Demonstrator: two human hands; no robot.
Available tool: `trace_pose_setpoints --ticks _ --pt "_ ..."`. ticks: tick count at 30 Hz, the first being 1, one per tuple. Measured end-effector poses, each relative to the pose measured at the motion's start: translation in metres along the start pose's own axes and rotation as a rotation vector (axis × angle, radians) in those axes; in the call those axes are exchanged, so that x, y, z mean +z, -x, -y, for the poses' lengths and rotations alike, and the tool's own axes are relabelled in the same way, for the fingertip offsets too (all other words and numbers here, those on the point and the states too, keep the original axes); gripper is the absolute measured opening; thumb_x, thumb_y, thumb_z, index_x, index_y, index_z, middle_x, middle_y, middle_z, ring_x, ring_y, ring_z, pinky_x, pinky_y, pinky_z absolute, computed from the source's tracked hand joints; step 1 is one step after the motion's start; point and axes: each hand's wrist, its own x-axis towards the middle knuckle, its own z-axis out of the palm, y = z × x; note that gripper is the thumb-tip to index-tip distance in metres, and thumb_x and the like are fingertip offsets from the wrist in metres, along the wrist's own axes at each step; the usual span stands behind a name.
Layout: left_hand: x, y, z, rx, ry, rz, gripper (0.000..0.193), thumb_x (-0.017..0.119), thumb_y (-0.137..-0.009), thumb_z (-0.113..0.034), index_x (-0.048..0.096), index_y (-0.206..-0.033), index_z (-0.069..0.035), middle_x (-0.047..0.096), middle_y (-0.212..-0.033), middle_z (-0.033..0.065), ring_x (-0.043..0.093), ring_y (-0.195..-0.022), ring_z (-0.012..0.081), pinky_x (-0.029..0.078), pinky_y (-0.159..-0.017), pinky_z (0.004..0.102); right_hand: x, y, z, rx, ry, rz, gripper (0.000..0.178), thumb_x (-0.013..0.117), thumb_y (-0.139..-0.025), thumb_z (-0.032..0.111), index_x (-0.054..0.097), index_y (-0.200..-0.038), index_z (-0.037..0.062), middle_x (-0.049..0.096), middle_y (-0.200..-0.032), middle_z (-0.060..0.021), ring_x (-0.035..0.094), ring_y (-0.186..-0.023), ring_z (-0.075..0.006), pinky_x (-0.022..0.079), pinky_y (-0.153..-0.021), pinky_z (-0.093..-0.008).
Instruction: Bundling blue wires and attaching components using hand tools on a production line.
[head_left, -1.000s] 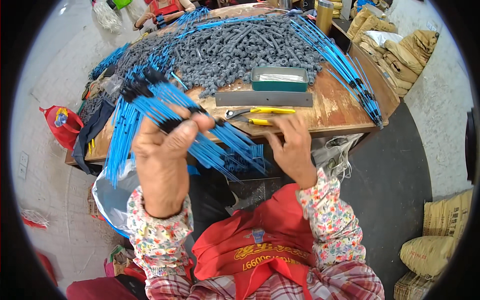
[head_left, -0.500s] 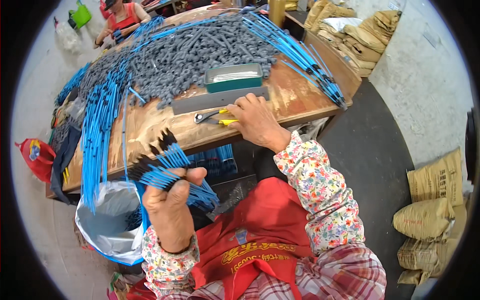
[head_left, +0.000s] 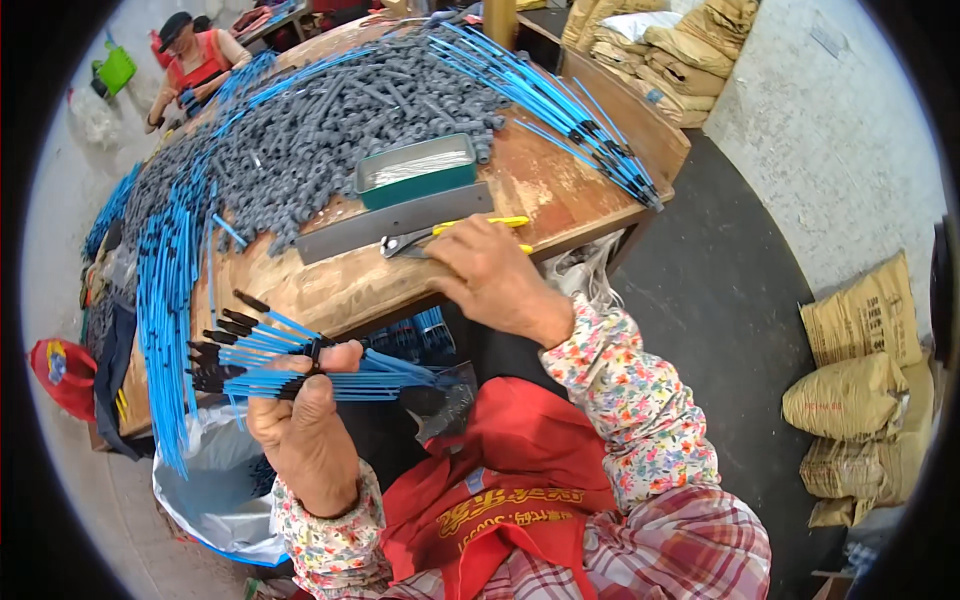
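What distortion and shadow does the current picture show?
Head view: the edge of the dark floor bows along the wall, and black fills the corners. Head view again: shade lies beneath the table, with blue rods in the left hand bright against it.

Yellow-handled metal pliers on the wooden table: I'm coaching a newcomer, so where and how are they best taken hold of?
Probably around both long yellow handles, coming from the near right with the bare right hand: the handles lie spread, extending rightward, while the dark metal head points left beside the flat grey strip.
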Motion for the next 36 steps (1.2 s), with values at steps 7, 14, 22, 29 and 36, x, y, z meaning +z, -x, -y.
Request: trace_pose_setpoints --ticks 7,14,22,29,36 --pt "-0.006 0.032 0.022 -0.189 -0.132 0.098 0.011 0.059 -0.082 0.003 0.062 -0.092 0.005 0.067 -0.090 0.0169 0.064 -0.089 0.0257 0.049 -0.085 0.0388 0.006 -0.006 -0.005 0.012 -0.072 -0.044 0.025 0.068 -0.073 0.008 0.061 -0.096 0.0028 0.059 -0.090 -0.0122 0.054 -0.087 -0.0307 0.043 -0.077 -0.0383" --pt "-0.019 0.043 0.021 -0.269 -0.103 0.087 0.011 0.055 -0.084 0.006 0.063 -0.091 0.007 0.067 -0.088 0.0165 0.065 -0.085 0.0230 0.051 -0.082 0.0338 0.010 -0.023 0.005 -0.004 -0.198 -0.039 0.018 0.066 -0.074 0.005 0.062 -0.092 0.0011 0.061 -0.088 -0.0126 0.056 -0.083 -0.0315 0.045 -0.074 -0.0372" --pt "-0.029 -0.003 0.049 -0.299 -0.028 0.095 0.013 0.056 -0.085 0.003 0.062 -0.097 0.006 0.068 -0.087 0.0148 0.064 -0.077 0.0184 0.052 -0.075 0.0312 0.024 -0.083 -0.035 0.065 0.028 0.046 0.012 0.062 -0.080 0.011 0.065 -0.087 0.0017 0.062 -0.086 -0.0146 0.057 -0.084 -0.0323 0.045 -0.075 -0.0393" --pt "-0.030 -0.037 0.076 -0.322 -0.004 0.171 0.015 0.058 -0.084 0.002 0.063 -0.098 0.005 0.068 -0.085 0.0147 0.064 -0.074 0.0176 0.052 -0.070 0.0298 0.043 -0.138 -0.084 0.238 0.254 0.392 0.015 0.061 -0.076 0.012 0.068 -0.083 0.0005 0.066 -0.085 -0.0201 0.063 -0.083 -0.0395 0.050 -0.075 -0.0458" --pt "-0.033 -0.053 0.079 -0.354 0.052 0.152 0.014 0.057 -0.085 0.003 0.063 -0.098 0.004 0.069 -0.086 0.0136 0.063 -0.076 0.0153 0.051 -0.070 0.0272 0.061 -0.140 -0.091 0.221 0.338 0.369 0.013 0.061 -0.073 0.014 0.068 -0.077 0.0039 0.064 -0.077 -0.0201 0.062 -0.077 -0.0384 0.050 -0.070 -0.0443"
